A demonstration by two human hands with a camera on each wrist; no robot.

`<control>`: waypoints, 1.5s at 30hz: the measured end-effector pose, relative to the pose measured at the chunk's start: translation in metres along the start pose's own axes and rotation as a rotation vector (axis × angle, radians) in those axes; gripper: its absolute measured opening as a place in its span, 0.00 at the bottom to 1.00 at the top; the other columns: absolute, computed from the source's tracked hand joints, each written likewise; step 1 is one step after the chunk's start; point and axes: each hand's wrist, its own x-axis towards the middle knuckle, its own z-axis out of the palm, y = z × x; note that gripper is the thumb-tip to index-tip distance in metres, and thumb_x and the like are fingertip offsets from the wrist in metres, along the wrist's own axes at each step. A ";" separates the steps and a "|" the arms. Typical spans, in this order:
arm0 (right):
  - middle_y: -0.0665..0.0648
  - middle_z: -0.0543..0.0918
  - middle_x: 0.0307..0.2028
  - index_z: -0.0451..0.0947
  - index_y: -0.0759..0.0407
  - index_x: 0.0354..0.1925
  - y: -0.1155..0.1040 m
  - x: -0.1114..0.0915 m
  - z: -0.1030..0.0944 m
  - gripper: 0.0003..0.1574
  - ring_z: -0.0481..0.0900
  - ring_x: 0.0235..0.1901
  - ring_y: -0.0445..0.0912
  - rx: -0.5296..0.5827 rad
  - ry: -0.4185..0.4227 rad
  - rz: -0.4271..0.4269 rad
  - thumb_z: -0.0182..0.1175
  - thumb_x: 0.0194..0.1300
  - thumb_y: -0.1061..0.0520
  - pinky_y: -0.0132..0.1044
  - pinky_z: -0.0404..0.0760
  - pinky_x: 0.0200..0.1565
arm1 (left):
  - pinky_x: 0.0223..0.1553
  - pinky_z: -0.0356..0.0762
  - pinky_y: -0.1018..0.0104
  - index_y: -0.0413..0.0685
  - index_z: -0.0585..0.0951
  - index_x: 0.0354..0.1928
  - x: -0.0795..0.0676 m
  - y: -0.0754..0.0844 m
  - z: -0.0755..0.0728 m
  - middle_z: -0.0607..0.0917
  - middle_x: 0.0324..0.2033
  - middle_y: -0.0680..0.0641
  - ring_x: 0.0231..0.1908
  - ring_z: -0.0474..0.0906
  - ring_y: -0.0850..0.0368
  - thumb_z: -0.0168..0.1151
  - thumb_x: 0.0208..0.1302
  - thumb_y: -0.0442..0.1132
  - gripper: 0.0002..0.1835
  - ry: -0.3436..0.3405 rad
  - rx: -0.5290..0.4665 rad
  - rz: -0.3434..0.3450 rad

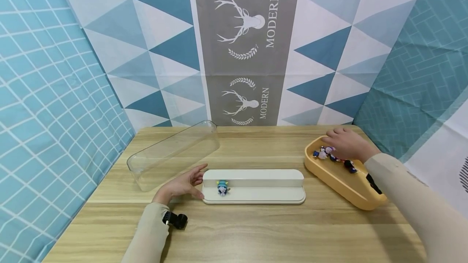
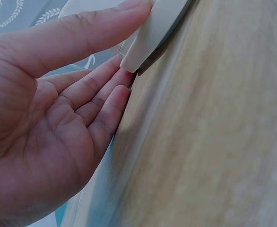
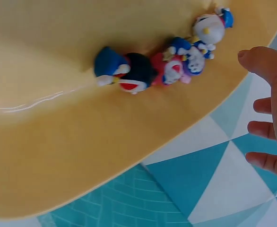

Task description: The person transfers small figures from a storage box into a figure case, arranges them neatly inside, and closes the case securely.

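Note:
My left hand (image 1: 184, 184) holds the left end of a white stepped display stand (image 1: 256, 194). In the left wrist view its thumb lies over the stand's pale edge (image 2: 150, 35), with the fingertips close against the end. One small figurine with a teal hat (image 1: 222, 188) stands on the lower step, near the left. Over the far end of a yellow-orange tray (image 1: 340, 184) hovers my right hand (image 1: 347, 143), fingers spread and holding nothing. Several small figurines lie in the tray, among them one with a blue cap and dark body (image 3: 136, 71) and a white-headed one (image 3: 209, 28).
A clear plastic cover (image 1: 175, 153) lies slanted at the back left of the wooden table (image 1: 256, 234). Patterned cloth (image 1: 245, 52) hangs behind the table, and blue grid cloth (image 1: 47, 92) along its left side. Each wrist wears a black strap.

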 end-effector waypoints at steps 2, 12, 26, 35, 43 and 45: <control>0.58 0.79 0.40 0.79 0.57 0.50 0.001 -0.004 0.002 0.21 0.76 0.41 0.57 -0.001 -0.004 0.003 0.70 0.58 0.58 0.60 0.79 0.45 | 0.72 0.53 0.46 0.34 0.40 0.78 0.000 -0.001 0.000 0.58 0.71 0.27 0.72 0.53 0.33 0.73 0.50 0.21 0.61 -0.001 0.002 0.000; 0.61 0.80 0.42 0.80 0.58 0.50 0.004 -0.022 0.012 0.21 0.79 0.45 0.60 0.010 -0.015 0.039 0.71 0.59 0.55 0.62 0.78 0.47 | 0.72 0.52 0.46 0.36 0.41 0.78 -0.001 0.002 0.000 0.59 0.71 0.28 0.72 0.53 0.34 0.73 0.49 0.20 0.61 0.020 -0.020 -0.021; 0.53 0.74 0.31 0.79 0.58 0.47 0.002 -0.044 0.025 0.27 0.68 0.30 0.49 -0.085 -0.083 0.054 0.75 0.53 0.46 0.43 0.71 0.28 | 0.72 0.52 0.45 0.35 0.40 0.78 -0.001 0.001 0.000 0.59 0.71 0.27 0.71 0.54 0.33 0.72 0.49 0.20 0.61 0.018 -0.018 -0.018; 0.54 0.75 0.31 0.79 0.59 0.39 0.004 -0.051 0.035 0.23 0.69 0.32 0.51 -0.192 -0.020 -0.040 0.75 0.51 0.47 0.47 0.74 0.33 | 0.72 0.53 0.44 0.35 0.40 0.78 0.000 -0.002 -0.001 0.61 0.70 0.27 0.71 0.55 0.33 0.72 0.49 0.19 0.61 0.020 -0.009 -0.006; 0.56 0.75 0.32 0.80 0.60 0.35 0.001 -0.053 0.038 0.22 0.68 0.34 0.52 -0.243 -0.066 -0.050 0.73 0.54 0.45 0.48 0.74 0.37 | 0.72 0.53 0.45 0.36 0.40 0.78 -0.001 -0.001 0.000 0.60 0.71 0.27 0.71 0.54 0.33 0.72 0.50 0.20 0.61 0.018 -0.008 -0.012; 0.56 0.74 0.31 0.80 0.60 0.34 0.001 -0.054 0.039 0.21 0.67 0.33 0.52 -0.252 -0.074 -0.048 0.72 0.55 0.45 0.47 0.73 0.37 | 0.72 0.53 0.45 0.35 0.40 0.78 -0.001 0.001 0.000 0.59 0.70 0.26 0.71 0.54 0.33 0.72 0.50 0.20 0.61 0.016 -0.014 -0.011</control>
